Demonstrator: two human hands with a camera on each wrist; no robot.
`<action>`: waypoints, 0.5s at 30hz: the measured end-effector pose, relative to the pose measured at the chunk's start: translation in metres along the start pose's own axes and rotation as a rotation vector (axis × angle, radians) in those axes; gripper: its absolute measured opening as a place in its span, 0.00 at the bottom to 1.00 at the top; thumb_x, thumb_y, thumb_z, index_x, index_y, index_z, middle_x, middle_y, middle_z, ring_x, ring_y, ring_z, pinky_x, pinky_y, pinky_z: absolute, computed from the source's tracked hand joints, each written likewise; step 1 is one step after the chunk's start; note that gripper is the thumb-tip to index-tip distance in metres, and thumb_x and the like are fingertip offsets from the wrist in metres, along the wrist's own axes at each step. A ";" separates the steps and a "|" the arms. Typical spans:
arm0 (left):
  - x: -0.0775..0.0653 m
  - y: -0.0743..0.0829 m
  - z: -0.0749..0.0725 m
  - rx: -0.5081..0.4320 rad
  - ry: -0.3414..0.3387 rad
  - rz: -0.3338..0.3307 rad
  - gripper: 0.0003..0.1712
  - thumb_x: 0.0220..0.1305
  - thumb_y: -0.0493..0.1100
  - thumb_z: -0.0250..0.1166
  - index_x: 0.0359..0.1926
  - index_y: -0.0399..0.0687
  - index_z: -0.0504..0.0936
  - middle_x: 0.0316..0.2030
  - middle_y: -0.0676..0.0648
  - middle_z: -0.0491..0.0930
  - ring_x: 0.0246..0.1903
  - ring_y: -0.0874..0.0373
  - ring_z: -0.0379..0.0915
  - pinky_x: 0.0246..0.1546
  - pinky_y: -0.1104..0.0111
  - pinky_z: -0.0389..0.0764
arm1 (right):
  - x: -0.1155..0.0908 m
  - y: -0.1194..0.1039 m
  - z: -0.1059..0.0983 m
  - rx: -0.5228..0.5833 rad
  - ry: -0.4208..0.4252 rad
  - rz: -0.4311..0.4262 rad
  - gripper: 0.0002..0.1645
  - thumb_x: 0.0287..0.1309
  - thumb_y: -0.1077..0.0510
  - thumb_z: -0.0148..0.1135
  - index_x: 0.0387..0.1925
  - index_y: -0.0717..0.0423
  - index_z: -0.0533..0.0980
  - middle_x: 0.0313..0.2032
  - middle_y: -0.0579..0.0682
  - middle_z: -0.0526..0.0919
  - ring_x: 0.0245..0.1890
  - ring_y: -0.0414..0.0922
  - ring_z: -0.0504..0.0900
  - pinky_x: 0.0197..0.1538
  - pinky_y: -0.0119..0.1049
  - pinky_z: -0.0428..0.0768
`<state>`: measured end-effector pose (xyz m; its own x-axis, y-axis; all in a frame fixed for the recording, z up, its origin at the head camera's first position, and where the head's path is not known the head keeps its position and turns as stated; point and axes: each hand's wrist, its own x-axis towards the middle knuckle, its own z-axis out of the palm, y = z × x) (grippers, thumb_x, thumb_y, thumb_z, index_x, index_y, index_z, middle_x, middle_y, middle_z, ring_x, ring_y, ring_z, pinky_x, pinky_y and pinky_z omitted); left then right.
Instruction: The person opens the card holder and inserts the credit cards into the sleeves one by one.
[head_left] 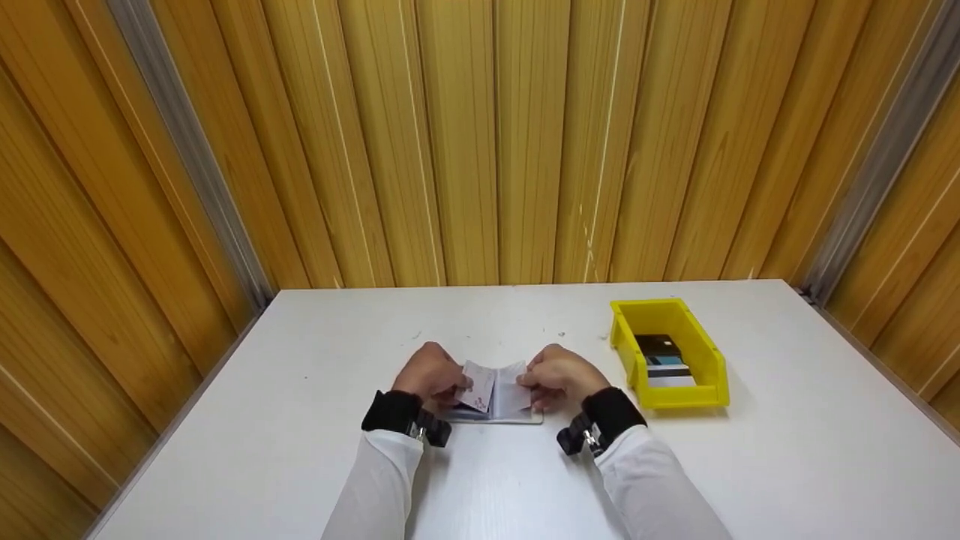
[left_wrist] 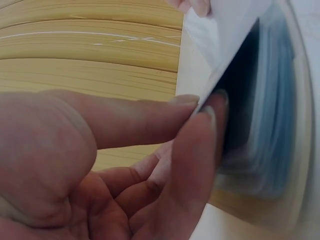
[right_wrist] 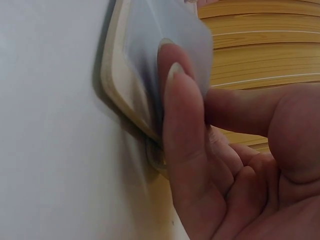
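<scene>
An open card holder (head_left: 517, 421) with clear plastic sleeves lies on the white table in front of me. Between thumb and fingers, my left hand (head_left: 433, 375) pinches a sleeve page holding a white card (head_left: 477, 388) with reddish print. Dark and bluish stacked sleeves (left_wrist: 272, 115) show behind that page in the left wrist view. On the other side, my right hand (head_left: 562, 373) pinches a translucent sleeve (head_left: 513, 394), lifted off the pale cover (right_wrist: 117, 65). Fingertips of the right hand show through or beside this sleeve in the right wrist view.
A yellow bin (head_left: 711, 371) stands to the right of my right hand, with several cards (head_left: 666, 361) inside. The white table (head_left: 225, 450) meets wood-patterned panels (head_left: 457, 150) at its back edge. Small dark specks mark the tabletop beyond my hands.
</scene>
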<state>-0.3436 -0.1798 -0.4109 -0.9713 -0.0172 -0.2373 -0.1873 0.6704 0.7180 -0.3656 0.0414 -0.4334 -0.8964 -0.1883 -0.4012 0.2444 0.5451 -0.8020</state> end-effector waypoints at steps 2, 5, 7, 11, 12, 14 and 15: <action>0.000 0.000 0.001 0.020 -0.004 0.006 0.03 0.52 0.36 0.73 0.28 0.38 0.89 0.24 0.46 0.85 0.19 0.60 0.77 0.19 0.73 0.74 | 0.000 0.000 0.000 0.000 0.001 -0.002 0.06 0.63 0.60 0.65 0.32 0.60 0.82 0.19 0.49 0.81 0.15 0.39 0.79 0.23 0.28 0.79; 0.001 0.001 0.003 0.050 -0.003 0.015 0.04 0.52 0.37 0.74 0.27 0.39 0.89 0.22 0.47 0.84 0.18 0.60 0.74 0.17 0.73 0.72 | 0.001 0.001 0.000 0.006 -0.003 0.002 0.06 0.63 0.60 0.65 0.33 0.61 0.82 0.19 0.48 0.81 0.15 0.38 0.78 0.22 0.27 0.79; 0.001 0.002 0.003 0.059 0.004 0.019 0.04 0.52 0.36 0.74 0.25 0.39 0.88 0.22 0.48 0.83 0.18 0.60 0.74 0.17 0.73 0.71 | 0.002 0.001 0.000 0.010 -0.006 0.004 0.06 0.63 0.60 0.65 0.34 0.60 0.81 0.19 0.48 0.81 0.15 0.38 0.78 0.22 0.27 0.79; -0.001 0.004 0.005 0.051 0.002 0.021 0.03 0.51 0.35 0.73 0.25 0.39 0.88 0.21 0.48 0.82 0.19 0.59 0.73 0.17 0.72 0.70 | 0.001 0.002 0.000 0.041 -0.009 0.002 0.05 0.62 0.61 0.66 0.36 0.61 0.81 0.20 0.49 0.82 0.16 0.38 0.79 0.24 0.28 0.80; -0.001 0.005 0.005 0.044 -0.003 0.019 0.03 0.51 0.35 0.73 0.25 0.39 0.88 0.21 0.48 0.82 0.19 0.59 0.73 0.17 0.72 0.70 | 0.001 0.002 0.000 0.042 -0.008 0.000 0.05 0.62 0.61 0.66 0.36 0.60 0.81 0.20 0.49 0.81 0.16 0.38 0.80 0.24 0.28 0.80; -0.001 0.006 0.006 0.041 -0.010 0.019 0.03 0.52 0.36 0.73 0.26 0.39 0.88 0.21 0.48 0.81 0.19 0.59 0.73 0.17 0.72 0.70 | 0.000 0.002 0.000 0.051 0.000 -0.005 0.07 0.62 0.59 0.66 0.35 0.61 0.82 0.20 0.48 0.81 0.16 0.38 0.80 0.24 0.28 0.81; -0.001 0.006 0.007 0.043 -0.010 0.019 0.04 0.52 0.36 0.73 0.27 0.39 0.88 0.21 0.48 0.82 0.19 0.59 0.73 0.18 0.72 0.71 | 0.000 0.002 0.000 0.058 0.005 -0.006 0.08 0.63 0.59 0.65 0.33 0.61 0.82 0.20 0.48 0.80 0.16 0.38 0.80 0.24 0.29 0.81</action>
<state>-0.3430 -0.1705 -0.4105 -0.9731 0.0030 -0.2304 -0.1620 0.7019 0.6937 -0.3651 0.0424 -0.4348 -0.8996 -0.1875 -0.3945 0.2602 0.4953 -0.8288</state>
